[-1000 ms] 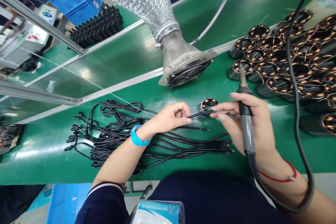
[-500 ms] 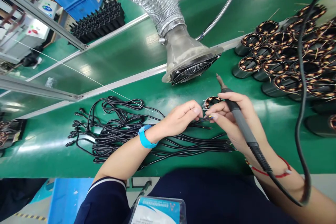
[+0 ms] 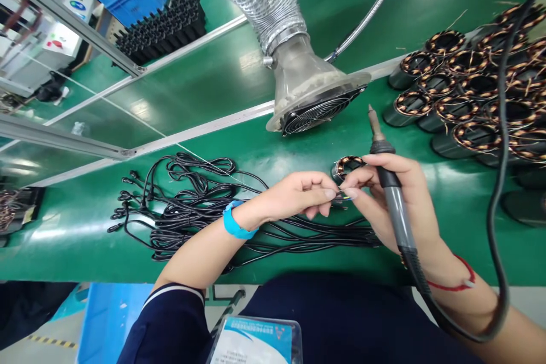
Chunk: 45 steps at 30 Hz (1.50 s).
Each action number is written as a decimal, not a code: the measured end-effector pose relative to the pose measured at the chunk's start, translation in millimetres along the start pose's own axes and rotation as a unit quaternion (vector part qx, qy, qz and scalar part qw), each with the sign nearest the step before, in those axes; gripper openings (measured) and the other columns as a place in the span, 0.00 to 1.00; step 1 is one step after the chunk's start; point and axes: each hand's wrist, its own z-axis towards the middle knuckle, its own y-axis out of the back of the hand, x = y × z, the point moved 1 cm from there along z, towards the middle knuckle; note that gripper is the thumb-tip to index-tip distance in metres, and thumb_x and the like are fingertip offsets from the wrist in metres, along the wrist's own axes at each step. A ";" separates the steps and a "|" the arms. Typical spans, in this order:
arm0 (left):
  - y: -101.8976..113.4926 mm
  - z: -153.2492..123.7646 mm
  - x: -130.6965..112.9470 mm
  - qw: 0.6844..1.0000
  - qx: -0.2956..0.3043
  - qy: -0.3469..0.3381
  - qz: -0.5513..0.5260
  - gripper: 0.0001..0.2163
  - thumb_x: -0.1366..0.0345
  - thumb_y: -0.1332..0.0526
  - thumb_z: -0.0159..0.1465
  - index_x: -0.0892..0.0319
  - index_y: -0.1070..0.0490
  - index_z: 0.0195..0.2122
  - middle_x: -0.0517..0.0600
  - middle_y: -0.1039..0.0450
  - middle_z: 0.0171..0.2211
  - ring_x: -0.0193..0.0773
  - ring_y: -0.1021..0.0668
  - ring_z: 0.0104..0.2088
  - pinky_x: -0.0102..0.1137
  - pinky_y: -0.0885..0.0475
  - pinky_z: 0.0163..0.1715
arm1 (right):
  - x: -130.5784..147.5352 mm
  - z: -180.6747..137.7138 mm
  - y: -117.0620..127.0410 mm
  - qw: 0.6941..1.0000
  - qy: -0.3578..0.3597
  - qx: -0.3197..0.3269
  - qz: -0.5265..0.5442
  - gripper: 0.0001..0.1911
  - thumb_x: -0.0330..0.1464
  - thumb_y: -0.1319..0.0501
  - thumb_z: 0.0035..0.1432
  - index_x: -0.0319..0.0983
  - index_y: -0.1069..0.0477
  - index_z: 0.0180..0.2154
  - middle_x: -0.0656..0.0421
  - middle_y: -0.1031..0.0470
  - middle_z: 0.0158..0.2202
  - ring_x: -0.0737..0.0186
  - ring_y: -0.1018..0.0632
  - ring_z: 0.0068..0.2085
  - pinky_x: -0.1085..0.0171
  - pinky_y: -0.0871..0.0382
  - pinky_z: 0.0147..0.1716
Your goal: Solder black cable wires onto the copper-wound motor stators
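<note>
My left hand (image 3: 298, 196) pinches the end of a thin black wire (image 3: 341, 197) just in front of a small copper-wound stator (image 3: 347, 166) standing on the green bench. My right hand (image 3: 394, 205) meets it fingertip to fingertip on the same wire end. It also grips a grey soldering iron (image 3: 390, 187), whose tip points up and away from the bench. A bundle of black cables (image 3: 205, 210) lies spread under and to the left of my left wrist, which wears a blue band.
A fume extractor hood (image 3: 313, 99) on a silver flexible duct stands just behind the stator. Several copper-wound stators (image 3: 469, 91) crowd the right side. The iron's black cord (image 3: 497, 210) loops on the right. Blue crates and black parts sit at the back left.
The soldering iron has swung from leaning left to nearly upright, tip raised. My hands stay pinched together on the wire end, shifted slightly right and lower in view.
</note>
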 end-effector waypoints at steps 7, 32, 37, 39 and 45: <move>7.4 18.5 0.3 0.973 -0.206 -0.043 0.098 0.05 0.69 0.40 0.58 0.62 0.33 0.26 0.40 0.37 0.21 0.25 0.36 0.23 0.25 0.41 0.26 | -0.3 -4.3 21.5 0.980 -0.039 -0.050 -0.189 0.24 0.34 0.42 0.66 0.46 0.39 0.62 0.60 0.19 0.34 0.63 0.18 0.31 0.63 0.23 0.34; 10.9 31.8 -0.7 0.960 -0.256 -0.031 0.114 0.07 0.75 0.42 0.59 0.62 0.33 0.23 0.40 0.37 0.19 0.25 0.37 0.22 0.25 0.40 0.26 | -20.4 -39.6 31.8 0.987 0.076 -0.092 -0.108 0.13 0.30 0.34 0.54 0.42 0.24 0.43 0.59 0.22 0.29 0.69 0.28 0.20 0.68 0.36 0.15; 11.7 31.3 0.2 0.961 -0.248 -0.044 0.115 0.07 0.75 0.42 0.58 0.62 0.33 0.23 0.40 0.37 0.20 0.25 0.36 0.22 0.25 0.40 0.26 | -17.2 -35.2 29.5 0.987 0.083 -0.085 -0.111 0.09 0.31 0.36 0.55 0.42 0.25 0.41 0.60 0.25 0.25 0.66 0.25 0.23 0.67 0.33 0.19; 11.8 31.0 0.2 0.961 -0.246 -0.045 0.116 0.07 0.74 0.42 0.58 0.61 0.33 0.23 0.40 0.37 0.20 0.25 0.36 0.22 0.25 0.39 0.27 | -15.8 -32.9 28.4 0.987 0.079 -0.079 -0.114 0.08 0.31 0.36 0.56 0.42 0.25 0.40 0.61 0.26 0.24 0.66 0.25 0.21 0.67 0.34 0.18; 12.8 31.8 0.7 0.960 -0.248 -0.050 0.118 0.07 0.74 0.42 0.59 0.61 0.32 0.24 0.41 0.36 0.20 0.25 0.35 0.23 0.25 0.39 0.27 | -12.8 -28.0 29.0 0.986 0.088 -0.045 -0.138 0.07 0.31 0.37 0.57 0.42 0.27 0.40 0.62 0.28 0.22 0.66 0.25 0.21 0.68 0.34 0.17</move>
